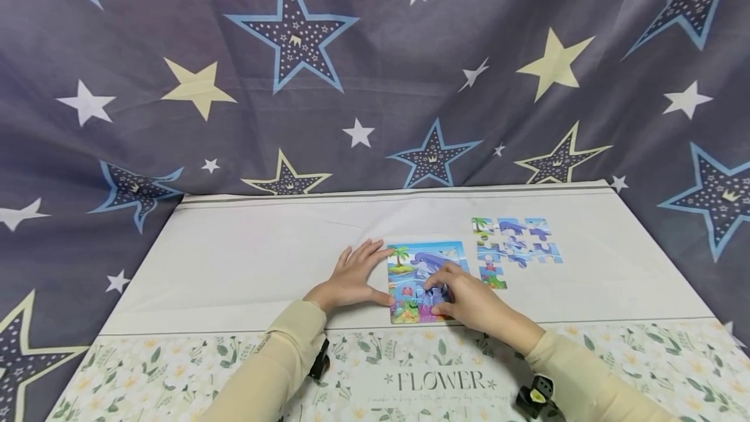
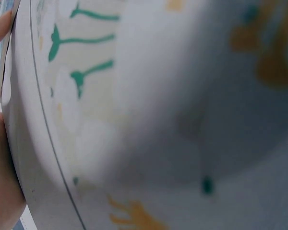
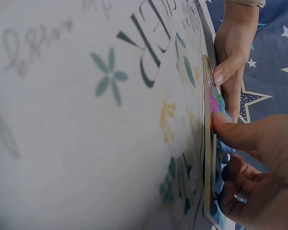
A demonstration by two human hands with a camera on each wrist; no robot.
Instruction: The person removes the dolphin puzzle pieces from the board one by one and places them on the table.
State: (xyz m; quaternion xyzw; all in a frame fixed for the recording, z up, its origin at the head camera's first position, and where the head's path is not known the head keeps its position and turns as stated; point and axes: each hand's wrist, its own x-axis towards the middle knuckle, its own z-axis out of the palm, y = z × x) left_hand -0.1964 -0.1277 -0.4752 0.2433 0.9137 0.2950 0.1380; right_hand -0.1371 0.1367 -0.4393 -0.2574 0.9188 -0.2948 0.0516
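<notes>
A jigsaw puzzle board [image 1: 401,272] with a dolphin, palm tree and crab picture lies flat on the table. My left hand [image 1: 353,279] rests at its left side, fingers spread, with thumb and index fingertip at the board's edge. Over the lower right of the board, my right hand [image 1: 471,301] bends its fingers and pinches a bluish puzzle piece [image 1: 435,294] low against the picture. Its thumb [image 3: 230,132] touches the board near a pink part in the right wrist view. The palm and fingers hide the board's right portion. Only part of the left hand [image 2: 2,167] shows in the left wrist view.
Several loose puzzle pieces [image 1: 518,246] lie in rough rows right of the board. A white cloth with a floral front band [image 1: 193,370] covers the table. Behind it hangs a dark star-patterned curtain [image 1: 375,83].
</notes>
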